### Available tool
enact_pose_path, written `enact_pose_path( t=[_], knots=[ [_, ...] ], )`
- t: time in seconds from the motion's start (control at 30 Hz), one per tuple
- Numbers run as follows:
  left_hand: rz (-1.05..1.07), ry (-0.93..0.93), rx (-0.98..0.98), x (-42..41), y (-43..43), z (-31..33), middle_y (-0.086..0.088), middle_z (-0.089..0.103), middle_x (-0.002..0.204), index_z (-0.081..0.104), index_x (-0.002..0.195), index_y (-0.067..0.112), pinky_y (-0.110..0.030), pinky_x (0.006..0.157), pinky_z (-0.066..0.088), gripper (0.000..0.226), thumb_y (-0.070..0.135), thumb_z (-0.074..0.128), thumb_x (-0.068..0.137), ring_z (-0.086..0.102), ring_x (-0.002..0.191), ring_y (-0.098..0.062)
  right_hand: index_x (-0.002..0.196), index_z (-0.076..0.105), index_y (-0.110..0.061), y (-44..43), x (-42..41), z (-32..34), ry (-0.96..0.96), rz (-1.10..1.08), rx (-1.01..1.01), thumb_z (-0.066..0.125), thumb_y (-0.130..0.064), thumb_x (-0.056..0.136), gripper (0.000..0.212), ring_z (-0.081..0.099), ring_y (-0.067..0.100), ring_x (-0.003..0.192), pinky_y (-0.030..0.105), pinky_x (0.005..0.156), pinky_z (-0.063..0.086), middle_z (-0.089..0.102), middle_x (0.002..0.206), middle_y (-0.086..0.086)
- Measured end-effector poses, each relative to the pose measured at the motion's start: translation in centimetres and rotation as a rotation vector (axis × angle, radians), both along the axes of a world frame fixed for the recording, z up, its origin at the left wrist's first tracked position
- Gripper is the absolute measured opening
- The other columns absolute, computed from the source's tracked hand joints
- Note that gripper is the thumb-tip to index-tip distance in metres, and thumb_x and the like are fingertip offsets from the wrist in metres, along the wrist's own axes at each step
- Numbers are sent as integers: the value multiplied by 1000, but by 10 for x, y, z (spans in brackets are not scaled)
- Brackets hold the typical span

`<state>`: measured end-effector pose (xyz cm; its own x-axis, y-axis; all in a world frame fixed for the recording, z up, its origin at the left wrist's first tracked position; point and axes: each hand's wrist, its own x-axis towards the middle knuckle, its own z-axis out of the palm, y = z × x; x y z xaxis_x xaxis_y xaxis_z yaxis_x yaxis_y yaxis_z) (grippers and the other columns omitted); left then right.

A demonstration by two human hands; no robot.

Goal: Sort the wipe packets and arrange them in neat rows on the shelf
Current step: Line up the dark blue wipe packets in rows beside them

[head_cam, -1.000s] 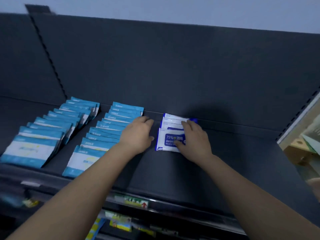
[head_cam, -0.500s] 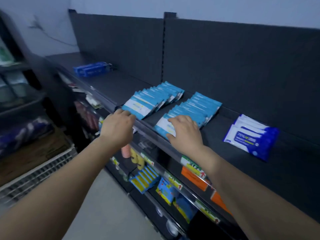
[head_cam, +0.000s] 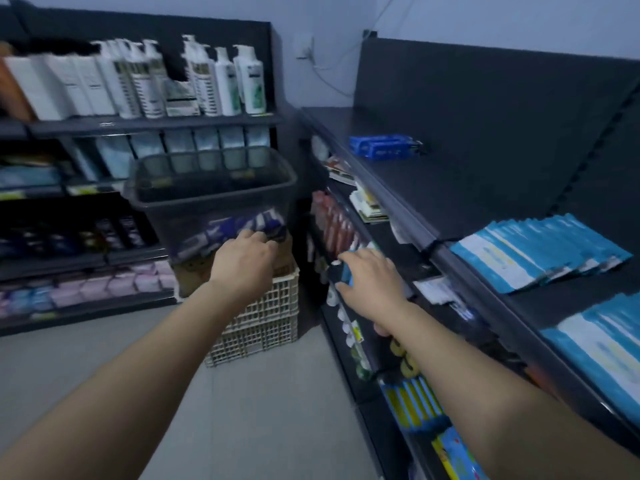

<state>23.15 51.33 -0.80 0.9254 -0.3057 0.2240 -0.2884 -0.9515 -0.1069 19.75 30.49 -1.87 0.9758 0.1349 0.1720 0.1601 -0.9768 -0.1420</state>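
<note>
On the dark top shelf, right side: two overlapping rows of flat light-blue-and-white wipe packets lie near the front edge; dark-blue packets lie well apart, at the far end.
Clear grey plastic bin: it stands on a beige lattice crate; blue-and-white packets show through its wall.
Left hand: fingers are curled at the bin's front wall; whether it grips I cannot tell.
Right hand: it is before the lower shelves; whether it holds something I cannot tell.

- Smeared: the packets in the bin, dim behind its smoky wall, print unreadable.
- The left hand: fingertips out of sight.
- The nearest packet row: cut by the right edge.
</note>
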Motion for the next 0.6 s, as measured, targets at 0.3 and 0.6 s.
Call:
enact_pose_path(
  t=[0.3,0.6],
  knots=[
    [148,51,18,84,115,-15,-3,57,119,58,120,19,-37,82,46,33,22,50,89,49,111,-25,135,48,-21,118,120,-9,51,164,14,59,-37,92,48,45,26,121,40,98,40,56,122,3],
    [228,29,-29,181,167,-16,-3,58,113,61,112,17,-35,77,46,26,18,54,87,49,108,-24,131,52,-21,170,233,-10,33,260,26,60,-37,91,45,44,25,122,39,99,39,56,124,4]
  ],
)
